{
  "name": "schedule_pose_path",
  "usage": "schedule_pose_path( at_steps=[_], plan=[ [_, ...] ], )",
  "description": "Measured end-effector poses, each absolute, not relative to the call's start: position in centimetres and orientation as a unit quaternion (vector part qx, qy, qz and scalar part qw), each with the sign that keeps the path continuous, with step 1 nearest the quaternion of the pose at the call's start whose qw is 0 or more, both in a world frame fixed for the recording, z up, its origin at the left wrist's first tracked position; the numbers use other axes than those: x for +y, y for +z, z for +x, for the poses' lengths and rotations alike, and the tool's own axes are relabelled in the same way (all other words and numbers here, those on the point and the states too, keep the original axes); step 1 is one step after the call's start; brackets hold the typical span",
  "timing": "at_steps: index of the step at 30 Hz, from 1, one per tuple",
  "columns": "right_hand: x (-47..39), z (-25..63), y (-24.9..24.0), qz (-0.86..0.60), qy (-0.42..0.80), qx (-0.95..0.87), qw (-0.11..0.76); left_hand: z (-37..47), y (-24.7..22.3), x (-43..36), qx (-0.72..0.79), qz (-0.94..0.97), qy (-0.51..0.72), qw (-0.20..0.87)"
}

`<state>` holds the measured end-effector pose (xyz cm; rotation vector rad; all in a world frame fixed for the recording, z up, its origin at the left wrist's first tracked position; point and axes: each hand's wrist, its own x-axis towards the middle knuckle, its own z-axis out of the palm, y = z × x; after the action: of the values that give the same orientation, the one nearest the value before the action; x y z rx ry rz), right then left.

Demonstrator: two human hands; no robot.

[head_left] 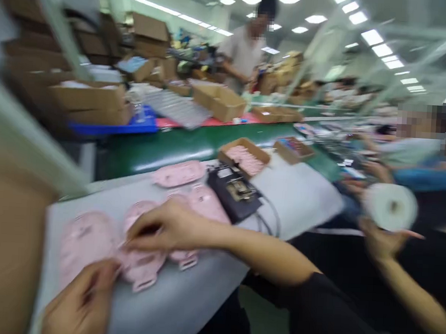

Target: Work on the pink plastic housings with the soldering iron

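On the grey bench, the left hand rests at the near edge, its fingers curled against a pink plastic shell; blur hides whether its grip really pinches it. The right hand lies over the same shell, fingers pressed together on top. It seems a sorting or assembling step. More pink shells lie behind, beside a dark fixture. The next move would need a firm pinch on one shell.
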<state>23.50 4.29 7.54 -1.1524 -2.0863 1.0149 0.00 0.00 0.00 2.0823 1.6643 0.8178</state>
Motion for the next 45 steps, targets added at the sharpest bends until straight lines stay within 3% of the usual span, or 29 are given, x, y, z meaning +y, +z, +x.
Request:
schedule_pose_path(
  at_steps=[3, 5, 9, 17, 26, 29, 36, 45],
  plan=[
    [5.7, 20.7, 5.1, -0.453, 0.433, -0.724, 0.288, -3.1, 0.2, -1.0, 0.598, 0.721, 0.298, 0.182],
    [6.2, 20.4, 4.0, -0.487, 0.439, -0.712, 0.252, -3.6, 0.0, -0.9, 0.571, 0.741, 0.302, 0.182],
    [6.0, 19.9, 3.4, -0.488, 0.391, -0.762, 0.166, -3.3, -0.9, -0.5, 0.517, 0.795, 0.286, 0.136],
    [9.4, 17.8, 2.7, -0.487, 0.256, -0.822, 0.146, -3.1, -1.0, 1.0, 0.53, 0.81, 0.238, 0.079],
    [12.4, 18.5, 2.6, -0.3, 0.151, -0.941, -0.038, -2.1, 1.1, 3.3, 0.592, 0.777, 0.147, 0.155],
    [12.5, 18.4, 2.5, -0.313, 0.169, -0.935, -0.01, -1.8, 1.2, 3.7, 0.586, 0.786, 0.129, 0.149],
    [11.6, 17.8, 2.4, -0.499, 0.277, -0.81, 0.135, -1.2, 1.0, 4.7, 0.571, 0.806, 0.093, 0.124],
    [11.1, 17.1, 1.4, -0.576, 0.278, -0.757, 0.131, -0.3, 0.7, 5.2, 0.559, 0.82, 0.062, 0.107]
  ],
)
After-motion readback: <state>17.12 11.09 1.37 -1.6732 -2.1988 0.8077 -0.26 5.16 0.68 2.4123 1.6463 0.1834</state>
